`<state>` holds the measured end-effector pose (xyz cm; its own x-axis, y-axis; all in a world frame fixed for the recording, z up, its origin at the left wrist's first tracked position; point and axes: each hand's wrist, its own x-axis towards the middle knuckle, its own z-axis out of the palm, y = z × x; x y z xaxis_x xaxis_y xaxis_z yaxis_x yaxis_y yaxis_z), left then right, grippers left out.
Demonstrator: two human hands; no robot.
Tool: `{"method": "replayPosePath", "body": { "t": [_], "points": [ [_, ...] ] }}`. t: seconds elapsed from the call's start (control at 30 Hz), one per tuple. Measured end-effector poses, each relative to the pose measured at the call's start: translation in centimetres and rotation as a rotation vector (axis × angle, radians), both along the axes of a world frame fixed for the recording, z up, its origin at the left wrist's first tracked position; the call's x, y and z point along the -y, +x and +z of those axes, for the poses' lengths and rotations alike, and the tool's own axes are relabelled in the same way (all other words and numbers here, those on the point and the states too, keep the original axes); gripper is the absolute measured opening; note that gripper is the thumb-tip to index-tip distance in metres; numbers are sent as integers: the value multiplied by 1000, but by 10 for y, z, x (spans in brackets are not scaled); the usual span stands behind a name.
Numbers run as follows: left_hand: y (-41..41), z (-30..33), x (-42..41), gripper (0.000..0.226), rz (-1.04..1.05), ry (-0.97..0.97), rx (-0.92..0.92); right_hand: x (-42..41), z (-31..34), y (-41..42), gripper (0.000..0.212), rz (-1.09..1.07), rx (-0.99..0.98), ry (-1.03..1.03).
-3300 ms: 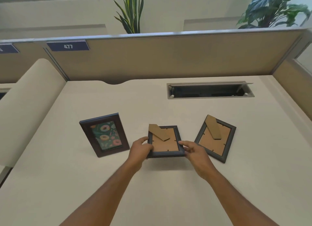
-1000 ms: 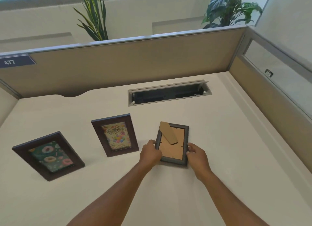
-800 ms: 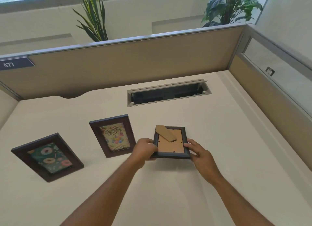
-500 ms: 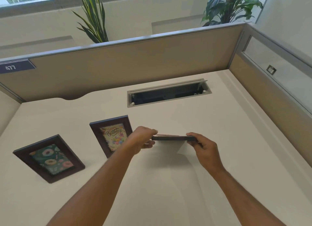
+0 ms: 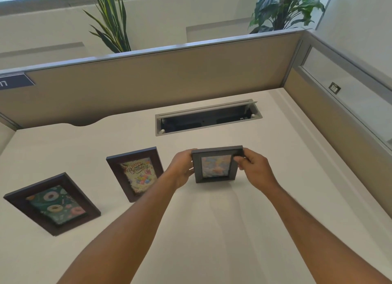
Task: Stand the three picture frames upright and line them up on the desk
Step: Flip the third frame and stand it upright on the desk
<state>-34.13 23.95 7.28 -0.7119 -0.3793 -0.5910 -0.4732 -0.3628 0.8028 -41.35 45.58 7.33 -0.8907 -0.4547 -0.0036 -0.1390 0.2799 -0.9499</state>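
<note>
Two dark brown frames stand upright on the cream desk (image 5: 244, 230): a doughnut-picture frame (image 5: 52, 203) at the left and a birthday-picture frame (image 5: 135, 173) to its right. I hold a third, dark grey frame (image 5: 216, 164) in front of me, picture side facing me, right of the birthday frame. My left hand (image 5: 182, 169) grips its left edge and my right hand (image 5: 252, 169) grips its upper right corner. Whether its lower edge touches the desk I cannot tell; its back stand is hidden.
An open cable tray (image 5: 207, 118) is cut into the desk behind the frames. Beige partition walls (image 5: 148, 86) close off the back and right side, with two plants (image 5: 114, 20) beyond them. A number plate (image 5: 14, 82) sits on the partition at left.
The grey frame, lying back-up on the desk a second ago, has been lifted and turned over by both hands, so its picture now faces me.
</note>
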Motion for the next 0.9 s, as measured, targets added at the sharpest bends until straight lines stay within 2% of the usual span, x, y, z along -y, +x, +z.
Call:
{"method": "replayPosePath", "body": {
  "t": [0.17,0.47,0.57,0.67,0.8,0.9],
  "points": [
    [-3,-7,-6,36,67,7,-31,13,2,-15,20,-33,36,104],
    [-4,-9,-6,30,38,20,-21,29,-4,-28,27,-72,64,231],
    [0,-11,-8,34,35,32,-19,29,-4,-29,33,-85,63,247],
    [14,-11,-11,43,33,-15,-5,26,-2,-22,45,-204,-1,274],
    [55,-14,-11,43,2,-172,-53,19,-2,11,31,-412,-189,113],
    [96,-22,-6,29,22,-284,-137,27,-6,45,18,-360,-238,4]
  ]
}}
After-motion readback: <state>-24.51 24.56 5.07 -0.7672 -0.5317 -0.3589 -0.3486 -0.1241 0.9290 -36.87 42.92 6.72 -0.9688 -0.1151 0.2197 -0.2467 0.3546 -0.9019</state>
